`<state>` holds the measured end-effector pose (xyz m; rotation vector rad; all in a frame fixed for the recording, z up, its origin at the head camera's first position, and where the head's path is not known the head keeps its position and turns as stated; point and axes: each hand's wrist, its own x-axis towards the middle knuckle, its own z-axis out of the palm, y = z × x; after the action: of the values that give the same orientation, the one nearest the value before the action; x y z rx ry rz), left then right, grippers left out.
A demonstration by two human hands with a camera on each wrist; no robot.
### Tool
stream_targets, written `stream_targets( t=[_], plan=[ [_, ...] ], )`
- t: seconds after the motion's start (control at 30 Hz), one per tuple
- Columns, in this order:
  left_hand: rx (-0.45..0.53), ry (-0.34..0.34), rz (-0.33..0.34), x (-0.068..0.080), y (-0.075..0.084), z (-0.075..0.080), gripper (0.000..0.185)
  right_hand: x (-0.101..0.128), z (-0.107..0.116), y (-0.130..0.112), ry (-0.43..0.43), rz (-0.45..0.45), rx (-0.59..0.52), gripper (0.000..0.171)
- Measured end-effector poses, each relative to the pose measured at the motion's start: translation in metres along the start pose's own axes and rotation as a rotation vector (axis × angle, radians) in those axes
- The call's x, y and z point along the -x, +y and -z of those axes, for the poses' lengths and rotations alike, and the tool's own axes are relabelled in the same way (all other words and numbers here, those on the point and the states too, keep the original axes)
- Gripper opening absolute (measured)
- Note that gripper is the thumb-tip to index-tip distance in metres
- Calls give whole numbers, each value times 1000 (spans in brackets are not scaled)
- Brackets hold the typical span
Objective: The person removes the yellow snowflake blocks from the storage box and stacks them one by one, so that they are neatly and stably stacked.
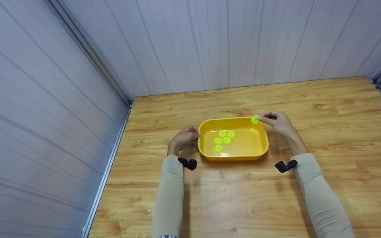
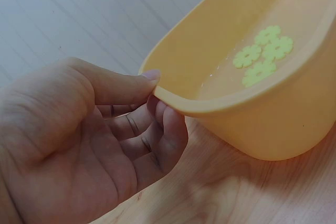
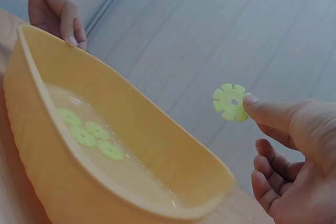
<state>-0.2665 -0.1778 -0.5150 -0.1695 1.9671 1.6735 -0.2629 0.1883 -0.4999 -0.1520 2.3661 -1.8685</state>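
Note:
A yellow plastic basin (image 1: pixel 233 158) stands on the wooden table. My left hand (image 2: pixel 79 135) pinches the left end of its rim, thumb on top and fingers curled beneath. Several yellow-green flower-shaped plastic discs (image 1: pixel 226 140) lie flat on the basin's floor, grouped toward its left side. My right hand (image 1: pixel 281 124) is at the basin's far right corner, pinching one more such disc (image 3: pixel 230 102) between thumb and forefinger. That disc has a notched edge and a small round hole in the middle. In the right wrist view it is held up beyond the basin's rim.
The wood-grain tabletop (image 1: pixel 230 205) spreads around the basin on all sides. A pale panelled wall (image 1: pixel 210 46) rises behind the table, and another wall (image 1: pixel 45 115) runs along its left edge. Dark wrist-camera mounts (image 1: pixel 285 166) stick out from both sleeves.

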Motion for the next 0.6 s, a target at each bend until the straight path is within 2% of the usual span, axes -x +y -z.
stream_targets(
  t=[0.23,0.4,0.6],
  plan=[
    [47,-18,5,0,0,1,17,-1,22,20,82,-71,35,41],
    [29,-14,5,-1,-2,2,14,1,32,34,114,-145,20,43],
    [8,-5,-4,-1,-3,2,13,4,42,48,143,-165,-13,44]
  ],
)
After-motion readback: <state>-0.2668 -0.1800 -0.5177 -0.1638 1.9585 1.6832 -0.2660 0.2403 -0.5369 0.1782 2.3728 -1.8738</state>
